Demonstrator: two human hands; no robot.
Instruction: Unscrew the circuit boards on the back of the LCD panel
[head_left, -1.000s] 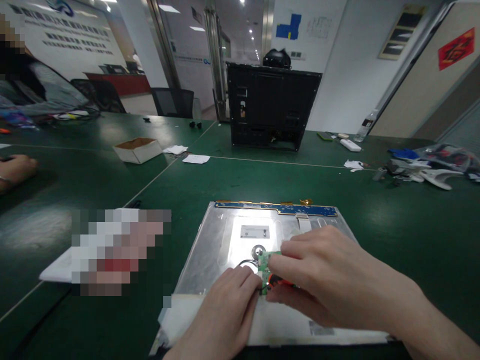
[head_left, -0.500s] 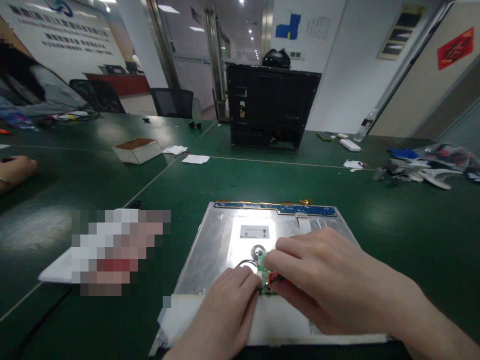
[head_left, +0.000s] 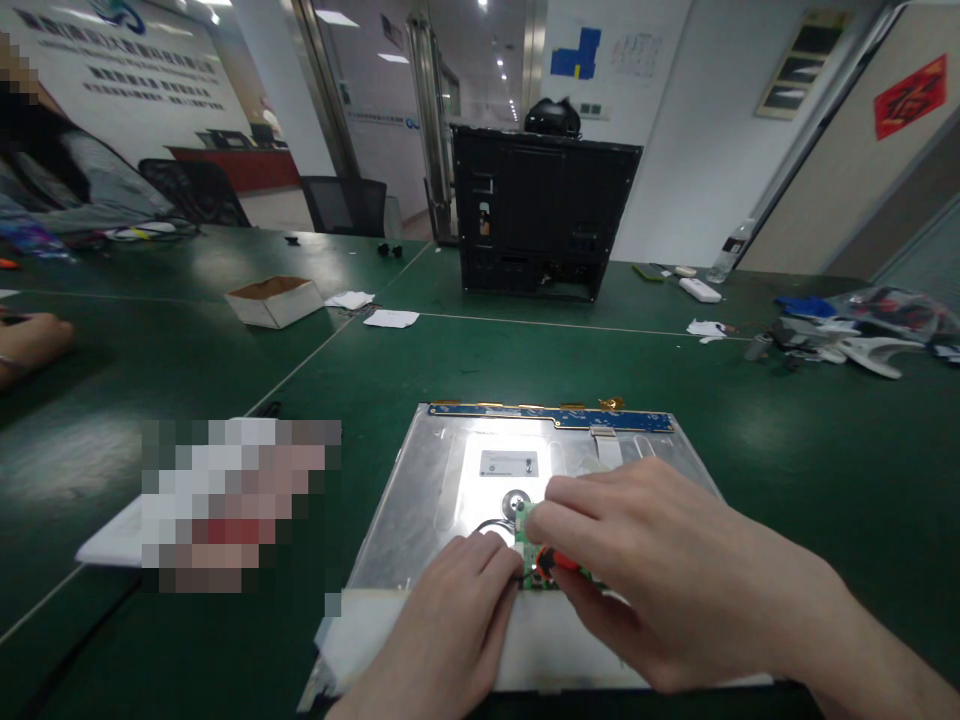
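A flat silver display panel [head_left: 405, 520] lies back side up in front of me. On it is a small green circuit board [head_left: 521, 528], partly covered by my fingers. My right hand [head_left: 637, 570] grips an orange-and-black screwdriver [head_left: 556, 562] over the board, its dark shaft slanting down to the left. Resting at the board's left edge, my left hand [head_left: 465, 600] has its fingers curled and pressed together by the shaft's end; what they pinch is hidden. A black cable [head_left: 495, 523] loops beside the board. Along the panel's far edge runs a blue circuit strip [head_left: 495, 412].
A black monitor housing [head_left: 544, 215] stands at the back of the green table [head_left: 585, 360]. An open white box [head_left: 281, 312] is left of it. Loose parts and bags [head_left: 840, 335] lie at right. At far left rests another person's hand [head_left: 34, 345].
My right hand has rolled slightly, turning the screwdriver so more of its orange handle shows. The left hand and the panel keep their places.
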